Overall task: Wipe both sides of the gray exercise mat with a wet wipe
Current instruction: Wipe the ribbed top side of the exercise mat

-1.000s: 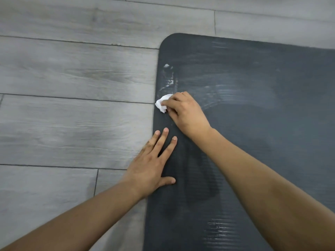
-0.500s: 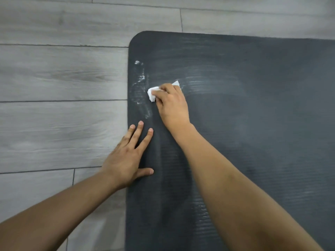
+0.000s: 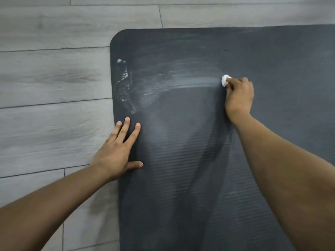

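With your left hand [image 3: 116,156] spread flat on the near-left edge of the gray mat [image 3: 181,178] on the wood floor [image 3: 54,78], press the balled wet wipe [image 3: 225,80] pinched in your right hand [image 3: 239,96] firmly, overlapping each wet streak [image 3: 190,82].

All I've got for background is the floor [image 3: 54,84]: gray wood-look planks running left to right, thin dark seams between them, soft even light, a faint sheen.
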Motion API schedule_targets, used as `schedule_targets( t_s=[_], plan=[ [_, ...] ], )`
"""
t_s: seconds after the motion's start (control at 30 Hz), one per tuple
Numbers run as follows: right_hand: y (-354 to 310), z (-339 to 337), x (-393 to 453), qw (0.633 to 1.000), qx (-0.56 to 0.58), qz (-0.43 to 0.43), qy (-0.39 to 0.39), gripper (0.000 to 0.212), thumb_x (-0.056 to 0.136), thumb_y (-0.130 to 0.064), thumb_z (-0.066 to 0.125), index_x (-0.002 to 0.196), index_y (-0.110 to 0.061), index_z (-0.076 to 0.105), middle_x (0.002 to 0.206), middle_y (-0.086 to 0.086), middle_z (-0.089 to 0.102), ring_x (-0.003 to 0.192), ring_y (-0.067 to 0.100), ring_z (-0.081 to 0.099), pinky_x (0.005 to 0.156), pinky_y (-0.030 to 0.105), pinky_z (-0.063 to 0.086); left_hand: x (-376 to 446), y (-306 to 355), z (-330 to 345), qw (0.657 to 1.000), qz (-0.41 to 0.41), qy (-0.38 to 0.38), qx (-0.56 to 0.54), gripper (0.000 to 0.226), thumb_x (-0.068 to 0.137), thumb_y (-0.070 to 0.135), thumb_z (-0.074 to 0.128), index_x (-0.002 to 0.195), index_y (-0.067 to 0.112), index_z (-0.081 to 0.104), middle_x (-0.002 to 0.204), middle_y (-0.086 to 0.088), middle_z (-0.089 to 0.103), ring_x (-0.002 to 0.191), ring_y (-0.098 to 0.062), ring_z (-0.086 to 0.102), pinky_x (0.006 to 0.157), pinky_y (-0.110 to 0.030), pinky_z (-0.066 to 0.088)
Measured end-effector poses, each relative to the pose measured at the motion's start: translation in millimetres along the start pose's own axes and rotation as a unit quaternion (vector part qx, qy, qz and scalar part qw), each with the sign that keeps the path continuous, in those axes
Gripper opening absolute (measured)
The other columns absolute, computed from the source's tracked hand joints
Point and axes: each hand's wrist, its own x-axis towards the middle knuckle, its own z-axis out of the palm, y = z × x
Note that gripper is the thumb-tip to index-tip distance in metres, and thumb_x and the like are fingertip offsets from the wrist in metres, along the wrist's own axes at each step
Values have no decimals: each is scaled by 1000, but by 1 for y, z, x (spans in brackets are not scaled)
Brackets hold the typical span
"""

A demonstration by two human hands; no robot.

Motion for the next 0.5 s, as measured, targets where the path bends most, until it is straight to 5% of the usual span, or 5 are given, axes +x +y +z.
schedule_targets(
  t_s=[0.13, 0.27, 0.4, 0.5],
  plan=[
    [-56, 22, -26, 998, 52, 38, -20, 35, 82, 4, 42, 100, -12, 68, 99, 17, 51, 100, 34, 51, 88, 36, 37, 1, 2, -2, 1000, -6, -3, 1, 123, 84, 67, 65, 157, 29, -26, 163, -4, -36, 154, -26, -26, 125, -34, -5],
    [-170, 57, -123, 972, 103, -189, -93, 29, 80, -2, 54, 103, -11, 69, 99, 13, 58, 95, 33, 53, 96, 39, 37, -2, 1, -2, 1000, -5, 6, -8, 121, 82, 64, 70, 161, 27, -14, 167, -5, -27, 155, -26, -19, 126, -36, -1],
    [-189, 55, -141, 922, 79, -337, -175, 29, 88, -11, 54, 112, -16, 68, 105, 7, 57, 101, 25, 51, 92, 30, 35, -24, 0, 10, 996, 9, 94, 9, 94, 82, 56, 76, 157, 17, 37, 166, -14, 25, 152, -38, 26, 122, -47, 28],
    [-121, 48, -102, 926, 58, -362, -89, 22, 81, -9, 53, 93, -15, 71, 86, 9, 58, 84, 29, 56, 89, 33, 35, -45, 6, 34, 986, 56, 157, 23, 57, 96, 46, 54, 143, 13, 58, 151, -19, 49, 137, -41, 50, 109, -52, 46]
  ],
)
